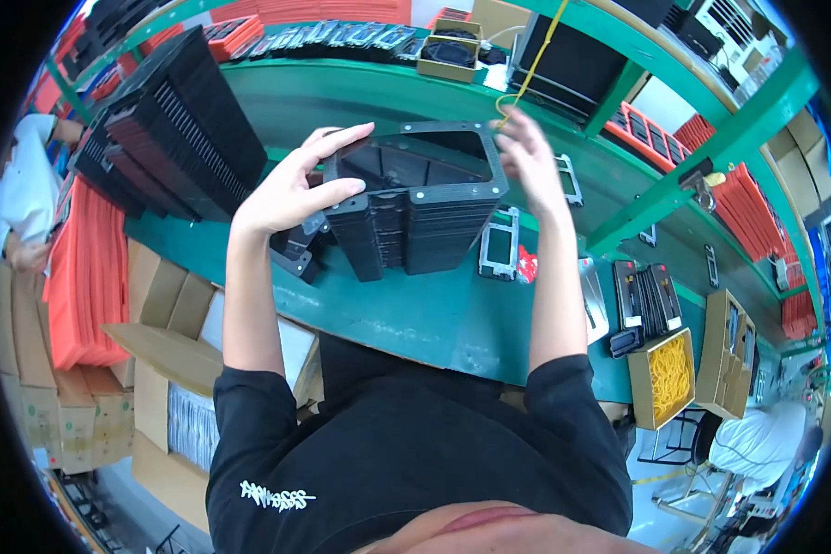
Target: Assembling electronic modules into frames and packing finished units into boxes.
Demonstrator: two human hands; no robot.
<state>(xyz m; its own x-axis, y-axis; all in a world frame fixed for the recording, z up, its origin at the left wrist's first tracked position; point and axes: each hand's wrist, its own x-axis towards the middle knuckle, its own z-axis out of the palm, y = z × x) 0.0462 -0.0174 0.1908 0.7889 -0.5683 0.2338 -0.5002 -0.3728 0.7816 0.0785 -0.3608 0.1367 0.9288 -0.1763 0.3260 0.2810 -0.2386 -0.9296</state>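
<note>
In front of me on the green bench stands a tall stack of black rectangular frames (pixel 448 222), its top frame hollow in the middle. My left hand (pixel 295 185) grips the stack's left corner, the thumb on the top rim and the index finger stretched along the far side. My right hand (pixel 531 166) is raised at the stack's right end, its fingers smeared by motion. A thin yellow cord (pixel 529 76) hangs from above and loops at those fingertips; whether they hold it I cannot tell. Another dark part (pixel 295 254) lies beside the stack at left.
Tall black stacks (pixel 189 120) stand at the back left. A silver-and-black frame (pixel 499 245) lies right of the stack. At the bench's right are a box of yellow bands (pixel 669 379) and a green post (pixel 702 152). An open carton (pixel 171 346) sits at lower left.
</note>
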